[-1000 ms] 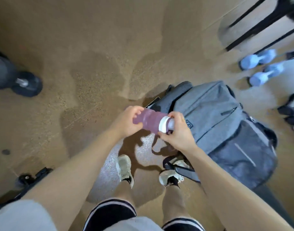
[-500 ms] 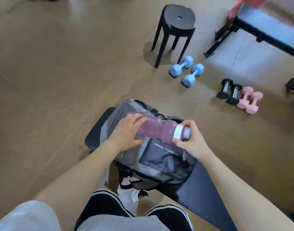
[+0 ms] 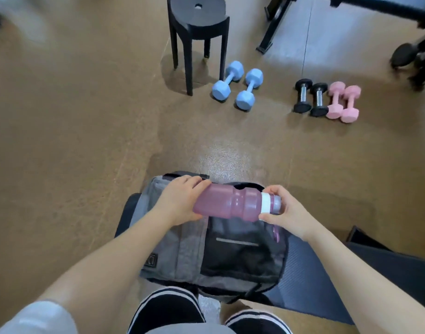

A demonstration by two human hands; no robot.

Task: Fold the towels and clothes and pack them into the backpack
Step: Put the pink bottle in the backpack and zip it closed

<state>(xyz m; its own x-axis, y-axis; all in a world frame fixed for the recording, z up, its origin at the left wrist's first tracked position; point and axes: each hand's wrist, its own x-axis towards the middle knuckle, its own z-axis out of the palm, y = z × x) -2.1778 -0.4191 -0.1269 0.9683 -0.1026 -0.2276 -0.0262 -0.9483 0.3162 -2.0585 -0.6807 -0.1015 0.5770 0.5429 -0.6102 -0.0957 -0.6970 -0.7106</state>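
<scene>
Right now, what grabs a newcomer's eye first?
The purple bottle, held sideways over the grey backpack: left hand grips its base, right hand its cap end. Beyond, blue dumbbells lie beside a black stool; black dumbbells and pink dumbbells sit further right.

Tan floor [image 3: 74, 141], black stool [image 3: 198, 22], blue dumbbells [image 3: 238, 86]

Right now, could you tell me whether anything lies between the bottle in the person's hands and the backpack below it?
Nothing visible does. The left hand and right hand hold the purple plastic bottle sideways directly above the grey fabric backpack. Whether the backpack's top opening is unzipped cannot be told.
</scene>
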